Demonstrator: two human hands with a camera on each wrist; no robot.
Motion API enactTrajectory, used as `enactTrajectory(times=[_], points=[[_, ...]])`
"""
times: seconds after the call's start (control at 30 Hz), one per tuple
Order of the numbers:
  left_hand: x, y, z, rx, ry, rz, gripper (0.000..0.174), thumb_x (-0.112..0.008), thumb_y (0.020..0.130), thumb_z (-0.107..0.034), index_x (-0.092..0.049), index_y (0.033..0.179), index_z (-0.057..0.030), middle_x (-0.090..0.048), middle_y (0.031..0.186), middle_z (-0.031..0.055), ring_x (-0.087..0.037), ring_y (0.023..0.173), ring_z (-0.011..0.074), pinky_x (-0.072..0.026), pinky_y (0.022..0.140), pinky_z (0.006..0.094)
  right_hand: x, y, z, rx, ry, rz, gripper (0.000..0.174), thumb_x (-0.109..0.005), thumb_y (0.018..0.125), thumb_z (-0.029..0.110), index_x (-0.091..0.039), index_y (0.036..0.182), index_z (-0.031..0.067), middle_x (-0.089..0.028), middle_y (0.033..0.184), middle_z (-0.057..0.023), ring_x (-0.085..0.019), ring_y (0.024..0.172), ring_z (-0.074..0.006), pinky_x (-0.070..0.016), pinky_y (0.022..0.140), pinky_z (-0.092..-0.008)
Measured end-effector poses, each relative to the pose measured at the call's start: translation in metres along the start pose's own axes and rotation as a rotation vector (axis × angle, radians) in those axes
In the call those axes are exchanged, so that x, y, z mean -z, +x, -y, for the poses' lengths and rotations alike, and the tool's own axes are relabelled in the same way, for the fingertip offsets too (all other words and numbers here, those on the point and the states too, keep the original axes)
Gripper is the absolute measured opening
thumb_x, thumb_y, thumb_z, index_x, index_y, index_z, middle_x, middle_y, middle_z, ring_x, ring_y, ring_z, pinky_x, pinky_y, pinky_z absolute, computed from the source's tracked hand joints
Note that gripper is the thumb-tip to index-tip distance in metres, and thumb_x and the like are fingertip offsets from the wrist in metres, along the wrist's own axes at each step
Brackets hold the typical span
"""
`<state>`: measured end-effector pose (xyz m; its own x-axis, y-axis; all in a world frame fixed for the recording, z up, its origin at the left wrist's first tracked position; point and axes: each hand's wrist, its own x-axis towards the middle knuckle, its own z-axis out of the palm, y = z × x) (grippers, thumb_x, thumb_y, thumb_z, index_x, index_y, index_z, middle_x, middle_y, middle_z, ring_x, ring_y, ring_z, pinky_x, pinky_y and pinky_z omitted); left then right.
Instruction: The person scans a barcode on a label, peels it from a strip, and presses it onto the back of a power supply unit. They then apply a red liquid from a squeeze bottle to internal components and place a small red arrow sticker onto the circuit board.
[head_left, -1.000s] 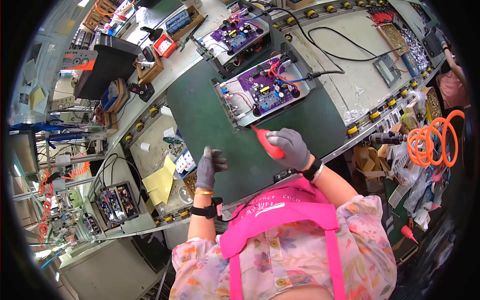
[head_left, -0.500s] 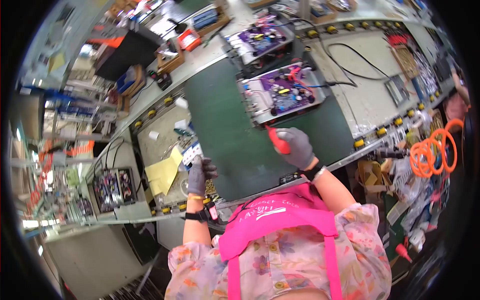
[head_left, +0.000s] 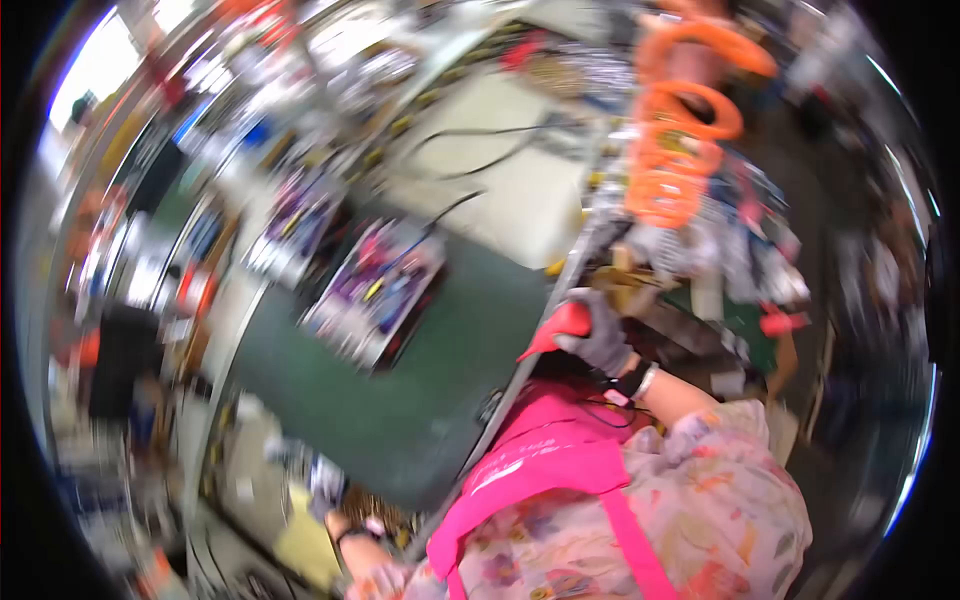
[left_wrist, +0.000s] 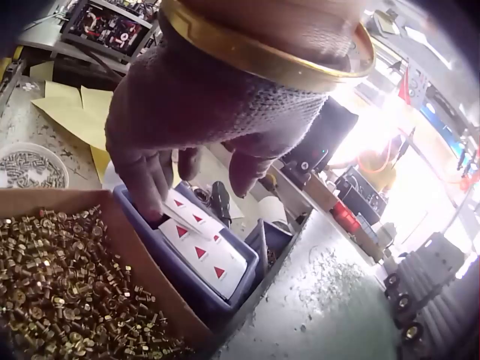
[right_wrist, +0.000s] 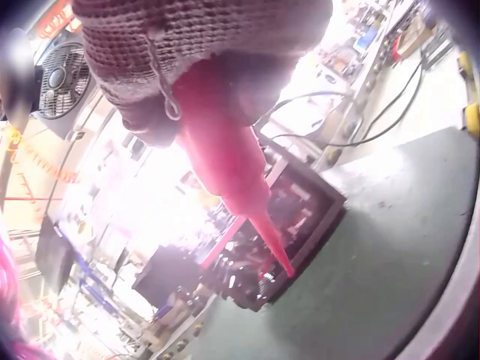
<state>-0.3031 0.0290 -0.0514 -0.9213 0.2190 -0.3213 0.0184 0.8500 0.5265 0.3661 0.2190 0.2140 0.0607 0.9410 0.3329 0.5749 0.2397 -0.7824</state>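
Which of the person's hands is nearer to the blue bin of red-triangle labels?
Left. The left hand touches the labels in the blue bin; the right hand, holding a red squeeze bottle, is across the green mat.

This was an electronics assembly workshop, shown by an exposed circuit board, heaped screws and coiled orange hose.

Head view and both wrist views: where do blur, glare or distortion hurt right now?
Head: strong blur smears the nearer purple circuit board, with a black fisheye rim; left wrist: brass-coloured metal screws fairly sharp, grey knit-gloved left hand shadowed, glare at right; right wrist: white glare washes out much background, but the red tapered bottle is readable.
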Motion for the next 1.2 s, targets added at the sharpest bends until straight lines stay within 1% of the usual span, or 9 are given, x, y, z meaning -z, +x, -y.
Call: enactTrajectory(times=[0.13, 0.47, 0.6, 0.7, 0.73, 0.77, 0.83, 0.9, 1.2], points=[[0.009, -0.092, -0.099, -0.108, 0.372, -0.134, 0.070, -0.075, 0.065, -0.056, -0.064, 0.107, -0.0006, -0.067, 0.094, 0.0172, -0.063, 0.078, 0.0330, -0.0517, 0.073, 0.0410, 0.042, -0.038, -0.066, -0.199, -0.059, -0.177, 0.051, -0.078, 0.067, 0.022, -0.052, 0.108, 0.0091, -0.058, 0.098, -0.0092, -0.059, 0.093, -0.0231, -0.0467, 0.084, -0.0339], [-0.004, -0.107, -0.117, -0.296, 0.128, 0.156, 0.045, -0.060, 0.082, -0.033, -0.059, 0.118, -0.0051, -0.063, 0.109, 0.0158, -0.060, 0.096, 0.0295, -0.0488, 0.083, 0.0398, 0.172, -0.090, -0.215, -0.958, -0.422, -0.580, 0.043, -0.075, 0.071, 0.033, -0.060, 0.101, 0.0067, -0.065, 0.092, -0.0112, -0.061, 0.083, -0.0232, -0.0487, 0.078, -0.0364], [0.015, -0.145, -0.135, -0.588, 0.078, 0.456, 0.039, -0.054, 0.085, -0.027, -0.059, 0.117, -0.0048, -0.062, 0.112, 0.0138, -0.059, 0.100, 0.0255, -0.0462, 0.086, 0.0361, 0.246, -0.109, -0.359, -0.872, -0.578, -0.373, 0.043, -0.064, 0.076, 0.038, -0.063, 0.096, -0.0003, -0.065, 0.092, -0.0190, -0.059, 0.083, -0.0366, -0.0468, 0.076, -0.0429], [0.032, -0.172, -0.146, -0.638, 0.116, 0.358, 0.035, -0.049, 0.087, -0.022, -0.059, 0.116, -0.0045, -0.062, 0.113, 0.0123, -0.058, 0.103, 0.0225, -0.0442, 0.089, 0.0333, 0.300, -0.138, -0.513, -0.631, -1.041, 0.171, 0.029, -0.058, 0.083, 0.026, -0.063, 0.098, 0.0024, -0.064, 0.081, -0.0095, -0.059, 0.072, -0.0240, -0.0496, 0.063, -0.0366], [0.011, -0.116, -0.077, -0.306, 0.387, 0.009, 0.036, -0.060, 0.079, -0.025, -0.064, 0.108, -0.0051, -0.063, 0.111, 0.0163, -0.058, 0.105, 0.0273, -0.0461, 0.088, 0.0355, 0.282, -0.118, -0.469, -0.913, -0.267, -0.262, 0.027, -0.058, 0.084, 0.024, -0.062, 0.098, 0.0012, -0.062, 0.079, -0.0072, -0.059, 0.068, -0.0222, -0.0497, 0.060, -0.0355], [-0.003, -0.100, -0.054, -0.293, 0.149, -0.067, 0.032, -0.061, 0.077, -0.019, -0.065, 0.108, -0.0096, -0.065, 0.103, 0.0175, -0.060, 0.100, 0.0301, -0.0454, 0.088, 0.0372, 0.289, -0.118, -0.471, -0.955, -0.001, -0.246, 0.031, -0.061, 0.083, 0.022, -0.060, 0.105, 0.0001, -0.063, 0.084, -0.0089, -0.058, 0.066, -0.0210, -0.0511, 0.060, -0.0352], [-0.010, -0.097, -0.057, -0.246, 0.257, -0.200, 0.033, -0.058, 0.076, -0.011, -0.065, 0.108, -0.0131, -0.057, 0.117, 0.0201, -0.050, 0.113, 0.0346, -0.0388, 0.097, 0.0375, 0.262, -0.098, -0.413, -0.959, -0.440, -0.374, 0.046, -0.067, 0.081, 0.018, -0.051, 0.121, 0.0007, -0.063, 0.092, -0.0112, -0.059, 0.067, -0.0216, -0.0536, 0.059, -0.0381], [-0.005, -0.111, -0.068, -0.222, 0.101, -0.245, 0.029, -0.051, 0.083, -0.010, -0.064, 0.109, -0.0116, -0.055, 0.119, 0.0210, -0.050, 0.113, 0.0342, -0.0381, 0.096, 0.0350, 0.249, -0.092, -0.389, -1.074, -0.270, -0.569, 0.055, -0.071, 0.080, 0.022, -0.048, 0.126, 0.0020, -0.063, 0.102, -0.0132, -0.062, 0.076, -0.0248, -0.0537, 0.058, -0.0401], [-0.021, -0.101, -0.050, -0.232, -0.323, -0.297, 0.019, -0.059, 0.082, -0.005, -0.065, 0.100, -0.0041, -0.068, 0.094, 0.0129, -0.064, 0.085, 0.0229, -0.0479, 0.079, 0.0314, 0.275, -0.089, -0.382, -1.134, -0.200, -0.250, 0.040, -0.060, 0.088, 0.019, -0.049, 0.119, -0.0031, -0.060, 0.099, -0.0146, -0.058, 0.078, -0.0237, -0.0509, 0.068, -0.0353]])
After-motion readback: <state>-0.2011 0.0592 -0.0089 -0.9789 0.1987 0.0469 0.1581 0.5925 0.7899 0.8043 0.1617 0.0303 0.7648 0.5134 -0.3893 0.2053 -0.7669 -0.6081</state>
